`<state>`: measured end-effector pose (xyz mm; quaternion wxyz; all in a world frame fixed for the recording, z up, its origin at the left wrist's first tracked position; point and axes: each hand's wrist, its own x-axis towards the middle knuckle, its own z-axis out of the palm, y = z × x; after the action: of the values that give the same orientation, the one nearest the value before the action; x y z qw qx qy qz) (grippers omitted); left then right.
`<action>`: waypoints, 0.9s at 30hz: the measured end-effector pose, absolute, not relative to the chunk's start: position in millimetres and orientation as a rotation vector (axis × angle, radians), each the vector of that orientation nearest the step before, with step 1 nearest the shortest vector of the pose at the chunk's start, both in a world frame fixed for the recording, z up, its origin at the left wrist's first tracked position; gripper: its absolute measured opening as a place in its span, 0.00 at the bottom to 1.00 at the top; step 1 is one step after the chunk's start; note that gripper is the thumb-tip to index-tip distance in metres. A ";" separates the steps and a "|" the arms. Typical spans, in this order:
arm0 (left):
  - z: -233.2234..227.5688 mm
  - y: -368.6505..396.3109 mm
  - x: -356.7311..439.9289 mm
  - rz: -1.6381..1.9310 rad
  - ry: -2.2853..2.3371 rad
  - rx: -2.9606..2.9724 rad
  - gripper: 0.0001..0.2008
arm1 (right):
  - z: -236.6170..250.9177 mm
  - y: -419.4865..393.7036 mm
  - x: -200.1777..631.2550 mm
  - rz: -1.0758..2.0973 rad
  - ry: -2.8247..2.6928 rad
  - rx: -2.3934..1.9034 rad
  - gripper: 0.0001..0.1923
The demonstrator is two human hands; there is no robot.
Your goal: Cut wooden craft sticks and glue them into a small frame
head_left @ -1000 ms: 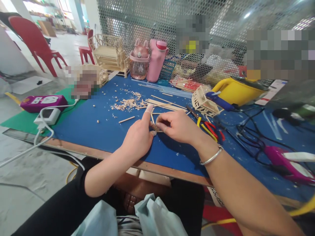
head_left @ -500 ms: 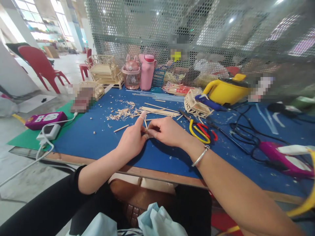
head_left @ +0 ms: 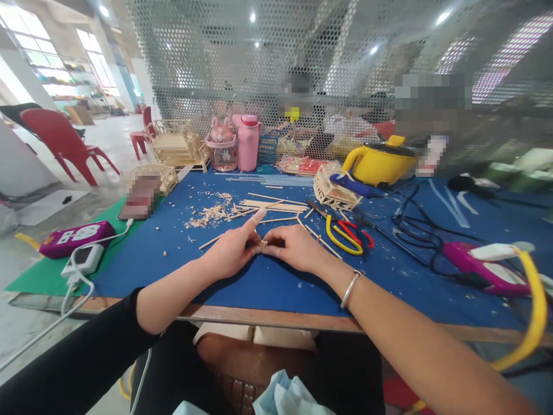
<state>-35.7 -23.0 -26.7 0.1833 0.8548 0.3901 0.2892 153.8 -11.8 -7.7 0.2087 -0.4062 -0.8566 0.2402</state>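
Both of my hands meet in the middle of the blue mat point(head_left: 173, 248). My left hand point(head_left: 231, 253) rests on the mat with most fingers curled in, and its pointer finger sticks up and forward. My right hand point(head_left: 294, 249) lies just beside it, fingers bent, with a silver bangle point(head_left: 349, 288) on the wrist. Between the two thumbs and fingertips I pinch a tiny wooden piece point(head_left: 261, 246). It is so small that I cannot tell its shape. It sits right where my hands touch, low over the mat.

Just past my fingers lie thin wooden sticks point(head_left: 272, 204) in a loose bunch, and a heap of wood chips point(head_left: 209, 213) is near them on the left. One short stick point(head_left: 210, 242) lies alone beside my left hand. To the right of my hands are pliers with yellow handles point(head_left: 343, 242) and red-handled cutters point(head_left: 358, 235), close together. A little stick-built cart point(head_left: 334, 193) stands behind them, and a yellow pot point(head_left: 380, 164) is farther back. Two pink bottles point(head_left: 235, 144) stand by the mesh wall. A purple glue gun point(head_left: 479, 262) lies far to the right with black wires near it. A purple power strip point(head_left: 71, 237) sits at the left edge on a green mat.
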 end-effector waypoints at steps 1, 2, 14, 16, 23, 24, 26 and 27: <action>-27.4 -22.5 -36.0 0.816 1.103 2.412 0.40 | -9.1 -11.1 153.1 0.668 -2.364 -1.118 0.09; -28.0 -22.3 -36.2 0.820 1.110 2.404 0.40 | -10.4 -10.4 152.9 0.669 -2.347 -1.109 0.10; -30.3 -20.9 -34.4 0.894 1.194 2.174 0.42 | -19.3 -7.8 151.3 0.844 -2.203 -1.042 0.16; -29.6 -21.6 -33.8 0.893 1.192 2.157 0.42 | -18.7 -8.2 151.3 0.864 -2.200 -1.050 0.16; -27.3 -25.2 -32.6 0.895 1.247 2.154 0.39 | -18.6 -8.5 150.4 0.899 -2.162 -1.113 0.16; -27.0 -26.0 -32.6 0.889 1.262 2.167 0.38 | -19.1 -8.4 150.2 0.911 -2.153 -1.119 0.16; -26.2 -27.8 -32.5 0.870 1.302 2.200 0.37 | -20.3 -7.9 150.0 0.924 -2.143 -1.128 0.16; -25.8 -28.7 -32.5 0.857 1.323 2.217 0.37 | -21.1 -7.5 149.9 0.923 -2.143 -1.126 0.15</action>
<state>-32.5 -28.7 -25.8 0.2091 0.7970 0.4756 0.3081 149.9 -7.5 -21.1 0.2720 -0.4182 -0.7960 0.3428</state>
